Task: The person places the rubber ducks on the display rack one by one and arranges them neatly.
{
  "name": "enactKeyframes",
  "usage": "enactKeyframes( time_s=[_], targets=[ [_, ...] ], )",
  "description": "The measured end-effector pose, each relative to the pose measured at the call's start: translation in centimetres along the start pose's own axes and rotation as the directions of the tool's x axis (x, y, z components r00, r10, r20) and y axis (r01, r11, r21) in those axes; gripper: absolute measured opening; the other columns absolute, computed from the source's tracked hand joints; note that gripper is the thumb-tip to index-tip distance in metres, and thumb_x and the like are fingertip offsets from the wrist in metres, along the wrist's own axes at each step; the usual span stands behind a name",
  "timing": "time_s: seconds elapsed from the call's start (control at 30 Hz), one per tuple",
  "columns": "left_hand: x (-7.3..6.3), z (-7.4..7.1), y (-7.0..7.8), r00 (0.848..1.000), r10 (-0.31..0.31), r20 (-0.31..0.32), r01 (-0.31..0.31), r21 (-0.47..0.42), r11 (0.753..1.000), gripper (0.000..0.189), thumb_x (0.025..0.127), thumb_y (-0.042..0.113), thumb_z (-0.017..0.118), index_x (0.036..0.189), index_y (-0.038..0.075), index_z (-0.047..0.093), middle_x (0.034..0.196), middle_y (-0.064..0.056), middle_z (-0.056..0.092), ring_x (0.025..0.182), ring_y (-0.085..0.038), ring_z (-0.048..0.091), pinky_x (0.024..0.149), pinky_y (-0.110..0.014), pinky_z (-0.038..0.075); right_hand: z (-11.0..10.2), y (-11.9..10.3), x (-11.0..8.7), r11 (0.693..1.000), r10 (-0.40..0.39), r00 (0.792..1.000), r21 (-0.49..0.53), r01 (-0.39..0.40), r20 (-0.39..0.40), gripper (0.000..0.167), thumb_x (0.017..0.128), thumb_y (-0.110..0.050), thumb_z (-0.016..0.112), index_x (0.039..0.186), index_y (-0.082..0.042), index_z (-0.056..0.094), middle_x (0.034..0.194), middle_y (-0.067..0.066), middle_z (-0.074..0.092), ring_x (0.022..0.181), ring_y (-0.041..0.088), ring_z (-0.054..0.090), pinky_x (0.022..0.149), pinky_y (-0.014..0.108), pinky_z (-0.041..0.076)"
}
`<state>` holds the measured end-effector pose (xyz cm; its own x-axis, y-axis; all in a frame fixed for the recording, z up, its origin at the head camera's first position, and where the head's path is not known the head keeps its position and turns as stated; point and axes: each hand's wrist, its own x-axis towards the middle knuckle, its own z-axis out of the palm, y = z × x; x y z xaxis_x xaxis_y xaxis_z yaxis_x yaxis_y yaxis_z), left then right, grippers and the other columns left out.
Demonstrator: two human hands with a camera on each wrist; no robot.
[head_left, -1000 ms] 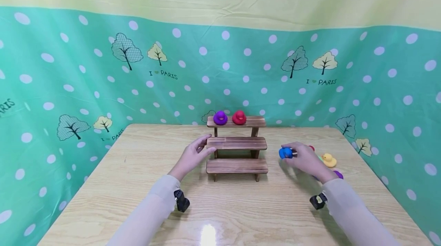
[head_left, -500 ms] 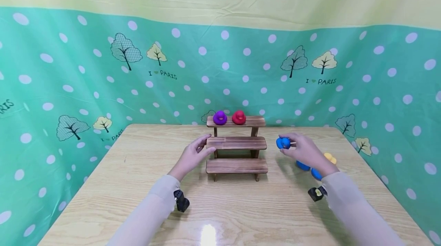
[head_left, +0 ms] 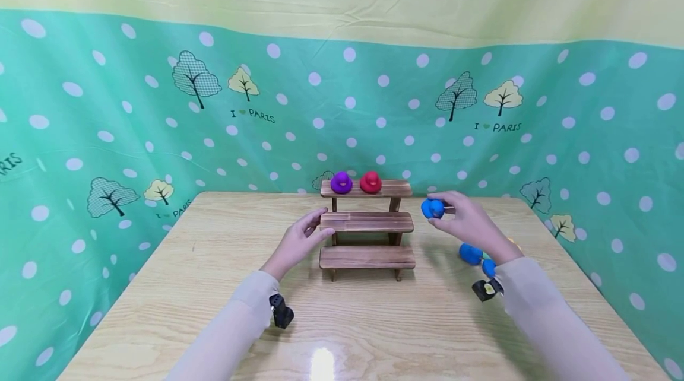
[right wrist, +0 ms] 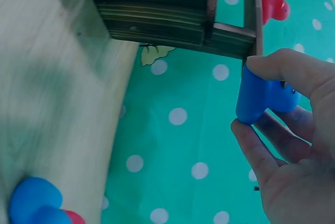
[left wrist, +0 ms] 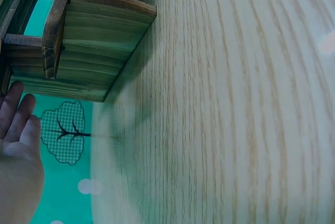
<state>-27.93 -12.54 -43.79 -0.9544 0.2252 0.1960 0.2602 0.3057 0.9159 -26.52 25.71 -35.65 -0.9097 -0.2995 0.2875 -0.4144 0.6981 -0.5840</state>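
Observation:
A three-tier wooden display stand (head_left: pixel 366 257) stands on the table. My left hand (head_left: pixel 295 244) holds the left end of its middle tier, thumb at the front edge and fingers at the back. In the left wrist view, fingers (left wrist: pixel 21 114) reach up to the stand's side; the thumb is out of that view. My right hand (head_left: pixel 469 224) pinches a blue rubber duck (head_left: pixel 431 209) between thumb and fingertips, raised right of the stand. The right wrist view shows the blue duck (right wrist: pixel 254 96) sideways. On the top tier sit a purple duck (head_left: pixel 341 183) and a red duck (head_left: pixel 370 182).
More rubber ducks lie on the table at the right, partly behind my right forearm, among them a blue duck (head_left: pixel 470 253). A polka-dot curtain (head_left: pixel 267 102) hangs behind the wooden table (head_left: pixel 214 250). Each wrist wears a small black camera (head_left: pixel 281 311).
My right hand has risen away from the ducks at the right and moved slightly left, carrying the blue duck. My left hand and the stand have stayed put.

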Motion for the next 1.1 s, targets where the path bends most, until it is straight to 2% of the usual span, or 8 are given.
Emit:
enactKeyframes(
  time_s=[0.27, 0.33, 0.37, 0.53, 0.93, 1.1],
  targets=[
    [-0.3, 0.0, 0.5, 1.000, 0.019, 0.002, -0.019, -0.001, 1.000, 0.067, 0.092, 0.034, 0.074, 0.148, 0.008, 0.049, 0.151, -0.014, 0.046, 0.137, -0.032, 0.045, 0.115, -0.038, 0.036, -0.2, -1.3, 0.7, 1.000, -0.013, 1.000, -0.029, 0.013, -0.013, 0.055, 0.090, -0.015, 0.077, 0.140, -0.003, 0.057, 0.137, 0.019, 0.055, 0.120, 0.037, 0.058, 0.099, 0.051, 0.053],
    [-0.2, 0.1, 0.6, 1.000, 0.012, 0.001, -0.012, 0.001, 1.000, 0.066, 0.093, 0.034, 0.074, 0.148, 0.009, 0.049, 0.151, -0.012, 0.047, 0.137, -0.030, 0.045, 0.115, -0.036, 0.036, -0.2, -1.7, 0.9, 1.000, -0.005, 1.000, -0.028, 0.005, -0.012, 0.056, 0.090, -0.017, 0.077, 0.141, -0.003, 0.056, 0.136, 0.018, 0.056, 0.120, 0.038, 0.058, 0.099, 0.051, 0.052],
    [0.0, 0.1, 0.0, 1.000, 0.012, -0.003, -0.012, 0.005, 1.000, 0.067, 0.092, 0.036, 0.074, 0.148, 0.011, 0.049, 0.151, -0.010, 0.047, 0.137, -0.028, 0.046, 0.115, -0.034, 0.036, -0.2, -1.9, 1.0, 1.000, -0.004, 1.000, -0.026, 0.003, -0.013, 0.057, 0.091, -0.018, 0.077, 0.141, -0.003, 0.056, 0.136, 0.018, 0.056, 0.120, 0.037, 0.058, 0.099, 0.051, 0.052],
    [-0.1, 0.1, 0.1, 1.000, 0.008, -0.004, -0.008, 0.002, 1.000, 0.067, 0.092, 0.037, 0.074, 0.149, 0.012, 0.049, 0.151, -0.010, 0.047, 0.137, -0.027, 0.046, 0.115, -0.034, 0.036, 0.0, -2.7, 2.0, 1.000, 0.000, 1.000, -0.024, -0.001, -0.022, 0.058, 0.090, -0.018, 0.077, 0.142, -0.005, 0.056, 0.135, 0.016, 0.056, 0.121, 0.035, 0.058, 0.100, 0.050, 0.052],
    [0.0, -0.1, 0.1, 1.000, 0.000, 0.002, 0.000, 0.003, 1.000, 0.069, 0.091, 0.040, 0.074, 0.149, 0.014, 0.048, 0.152, -0.010, 0.046, 0.138, -0.028, 0.044, 0.115, -0.034, 0.036, 1.5, -4.0, 4.5, 0.996, -0.060, 0.997, 0.059, 0.063, -0.044, 0.056, 0.087, -0.014, 0.080, 0.139, -0.006, 0.060, 0.142, 0.016, 0.054, 0.125, 0.035, 0.054, 0.103, 0.049, 0.050],
    [-0.1, 0.0, 0.2, 1.000, 0.014, 0.003, -0.014, 0.001, 1.000, 0.069, 0.092, 0.037, 0.074, 0.149, 0.011, 0.048, 0.151, -0.014, 0.046, 0.137, -0.031, 0.045, 0.115, -0.038, 0.036, 1.6, -4.1, 5.4, 0.993, -0.057, 0.998, 0.099, 0.058, -0.014, 0.054, 0.089, -0.012, 0.077, 0.139, -0.003, 0.058, 0.138, 0.018, 0.053, 0.122, 0.036, 0.057, 0.102, 0.047, 0.051]
  ],
)
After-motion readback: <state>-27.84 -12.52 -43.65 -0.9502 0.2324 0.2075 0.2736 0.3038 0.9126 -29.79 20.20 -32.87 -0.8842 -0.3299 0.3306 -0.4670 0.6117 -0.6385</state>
